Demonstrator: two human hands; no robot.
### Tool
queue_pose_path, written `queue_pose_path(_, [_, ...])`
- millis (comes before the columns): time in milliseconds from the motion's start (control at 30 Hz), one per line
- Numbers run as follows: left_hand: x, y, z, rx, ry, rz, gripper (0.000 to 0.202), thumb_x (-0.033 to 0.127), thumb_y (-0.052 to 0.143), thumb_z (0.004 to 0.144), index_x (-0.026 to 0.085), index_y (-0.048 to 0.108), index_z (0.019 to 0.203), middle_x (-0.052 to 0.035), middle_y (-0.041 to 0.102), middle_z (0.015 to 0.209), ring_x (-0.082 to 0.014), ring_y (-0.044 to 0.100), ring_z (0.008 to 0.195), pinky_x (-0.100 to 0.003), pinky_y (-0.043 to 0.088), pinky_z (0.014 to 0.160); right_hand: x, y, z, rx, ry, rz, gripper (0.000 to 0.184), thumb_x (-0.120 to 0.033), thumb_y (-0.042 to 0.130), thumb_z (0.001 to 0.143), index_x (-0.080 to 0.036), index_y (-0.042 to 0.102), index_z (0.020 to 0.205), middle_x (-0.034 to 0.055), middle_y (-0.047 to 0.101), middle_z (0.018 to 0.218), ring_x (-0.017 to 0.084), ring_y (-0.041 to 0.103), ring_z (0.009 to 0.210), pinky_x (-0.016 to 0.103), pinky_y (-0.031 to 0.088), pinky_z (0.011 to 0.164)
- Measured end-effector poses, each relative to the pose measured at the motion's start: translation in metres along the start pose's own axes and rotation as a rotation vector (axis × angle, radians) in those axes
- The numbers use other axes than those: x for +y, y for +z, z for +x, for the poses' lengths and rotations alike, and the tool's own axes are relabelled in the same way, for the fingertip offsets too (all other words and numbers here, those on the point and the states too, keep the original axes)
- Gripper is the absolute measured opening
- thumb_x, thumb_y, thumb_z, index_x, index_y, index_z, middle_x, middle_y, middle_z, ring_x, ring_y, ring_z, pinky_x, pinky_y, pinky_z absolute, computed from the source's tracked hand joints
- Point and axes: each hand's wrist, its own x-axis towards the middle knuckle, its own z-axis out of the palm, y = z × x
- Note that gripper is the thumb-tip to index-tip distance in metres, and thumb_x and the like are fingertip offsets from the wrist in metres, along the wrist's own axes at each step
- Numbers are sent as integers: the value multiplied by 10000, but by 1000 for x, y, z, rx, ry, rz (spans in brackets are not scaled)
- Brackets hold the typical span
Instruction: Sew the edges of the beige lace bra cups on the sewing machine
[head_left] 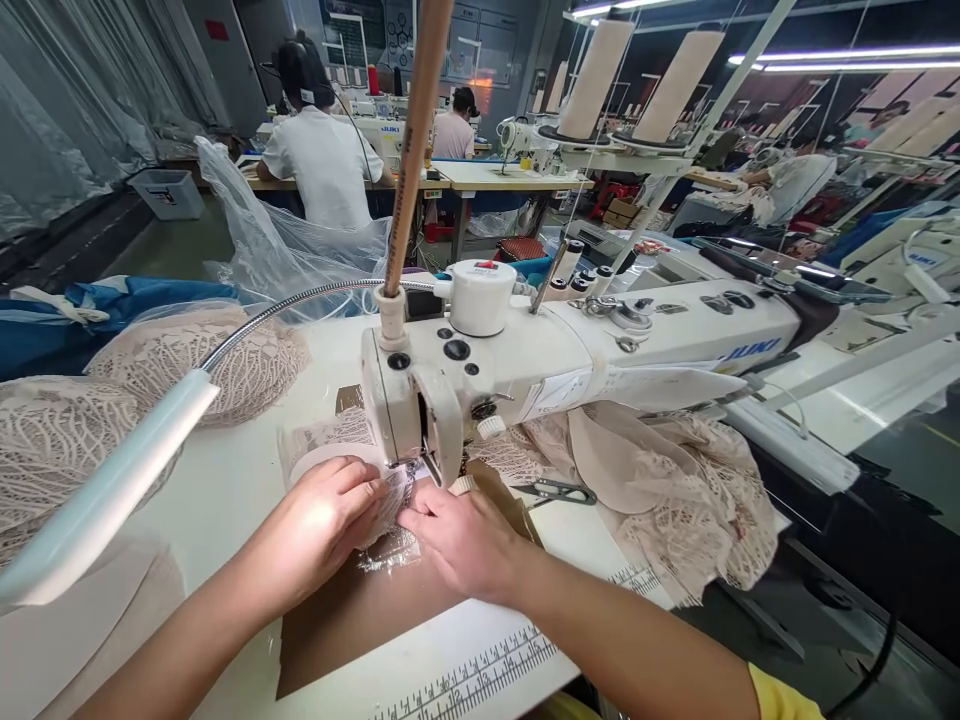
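Note:
Under the head of a white sewing machine (480, 350), a beige lace piece (391, 505) lies with a smooth pale cup edge (330, 456) behind it. My left hand (330, 515) is closed on the lace, left of the needle area, fingers bent over it. My right hand (465, 540) pinches the lace close to the presser foot (411, 475), its fingertips partly hidden by the machine. A brown sheet (367, 620) covers the machine bed below both hands. Shiny clear tape lies at the lace's front edge.
Beige lace cups (202, 360) are piled at left, behind a lamp tube (112, 480). More lace pieces (675, 490) lie at right beside thread snips (562, 491). A printed ruler (480, 690) runs along the front edge. Co-workers sit at machines farther back.

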Motion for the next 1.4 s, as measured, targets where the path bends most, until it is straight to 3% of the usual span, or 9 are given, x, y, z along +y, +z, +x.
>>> queue_pose_path(200, [-1, 25, -3, -14, 16, 8, 260, 212, 433, 953, 158, 635, 1108, -125, 651, 1110, -231, 582, 984, -340, 497, 819, 2, -2, -2, -32, 1, 34, 197, -141, 501, 832, -202, 603, 989, 21, 552, 845, 160, 393, 701, 293, 280, 642])
queue_pose_path(433, [2, 36, -7, 8, 23, 96, 330, 237, 424, 957, 178, 611, 1223, -123, 632, 1237, -260, 582, 1044, -408, 496, 873, 2, -2, -4, -39, -8, 29, 185, -141, 496, 836, -191, 594, 985, 25, 573, 873, 162, 408, 715, 309, 290, 654])
queue_pose_path(833, [12, 43, -1, 29, -30, 217, 329, 231, 407, 955, 129, 624, 1179, -145, 659, 1113, -272, 575, 951, -430, 491, 799, 3, 0, -2, 17, 31, 24, 149, -139, 492, 829, -181, 584, 938, 34, 563, 877, 181, 416, 792, 312, 287, 677])
queue_pose_path(933, [14, 41, 1, 3, -72, 216, 291, 245, 417, 950, 151, 654, 1090, -141, 654, 1088, -272, 570, 922, -426, 492, 763, 3, -1, 0, 10, 57, 13, 150, -126, 495, 818, -179, 584, 926, 39, 560, 887, 186, 420, 815, 317, 294, 706])
queue_pose_path(1033, [15, 34, 0, -29, -78, 140, 271, 236, 407, 953, 164, 651, 1044, -139, 632, 1109, -262, 565, 932, -421, 492, 785, 3, -1, 0, -1, 80, 10, 163, -106, 481, 822, -180, 589, 918, 42, 558, 882, 187, 425, 816, 313, 294, 702])
queue_pose_path(1167, [11, 19, -10, 8, -74, -59, 278, 227, 390, 966, 177, 604, 1137, -133, 601, 1136, -232, 566, 988, -353, 502, 819, 5, 0, -2, 8, 79, 15, 208, -99, 477, 835, -180, 599, 982, 40, 568, 893, 182, 431, 809, 309, 288, 700])
queue_pose_path(1267, [7, 11, -17, 27, -62, -129, 274, 239, 408, 964, 175, 605, 1142, -116, 614, 1044, -215, 584, 937, -318, 507, 788, 6, 0, -4, 41, 72, 40, 242, -108, 464, 854, -180, 608, 1035, 39, 578, 894, 175, 434, 788, 306, 277, 676])
queue_pose_path(1400, [8, 12, -19, -21, -25, -122, 256, 236, 414, 962, 178, 656, 1021, -76, 594, 841, -189, 571, 790, -290, 480, 676, 6, 1, -6, 46, 80, 58, 211, -114, 494, 829, -183, 633, 971, 32, 590, 837, 174, 434, 751, 300, 260, 643])
